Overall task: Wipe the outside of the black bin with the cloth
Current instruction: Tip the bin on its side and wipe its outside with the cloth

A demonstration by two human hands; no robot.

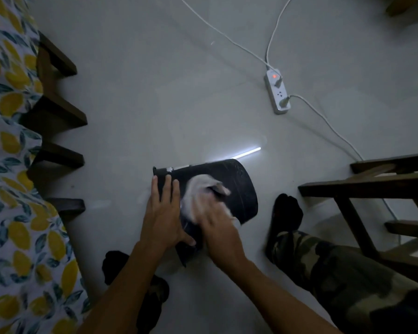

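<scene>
The black bin (241,189) lies on its side on the pale floor, between my legs. My left hand (163,213) rests flat on the bin's left side, fingers spread and pointing away from me. A white cloth (200,189) is pressed against the bin's upper side under my right hand (217,227). That hand and the cloth are blurred by motion. The part of the bin nearest me is hidden behind both hands.
A white power strip (276,92) with a red light and white cables (323,119) lies on the floor far right. Dark wooden furniture (362,186) stands at right. At left, a lemon-print bedcover (12,150) hangs over dark wooden slats (56,116). My camouflage-trousered leg (336,266) stretches out at right.
</scene>
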